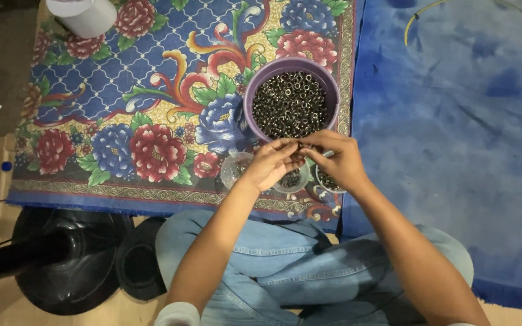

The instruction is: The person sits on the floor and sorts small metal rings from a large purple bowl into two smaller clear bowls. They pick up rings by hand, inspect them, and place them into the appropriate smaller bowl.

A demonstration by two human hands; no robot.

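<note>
My left hand and my right hand meet fingertip to fingertip just in front of a purple bucket filled with small dark metal rings. Both pinch a tiny metal piece between them; it is too small to make out. Under my hands stand three small clear cups: one at the left, one in the middle holding dark rings, one at the right partly hidden by my right hand.
A floral mat lies under the bucket, beside a blue blanket. A white container stands at the mat's far left corner. A black fan base sits by my left knee. My crossed legs are in jeans.
</note>
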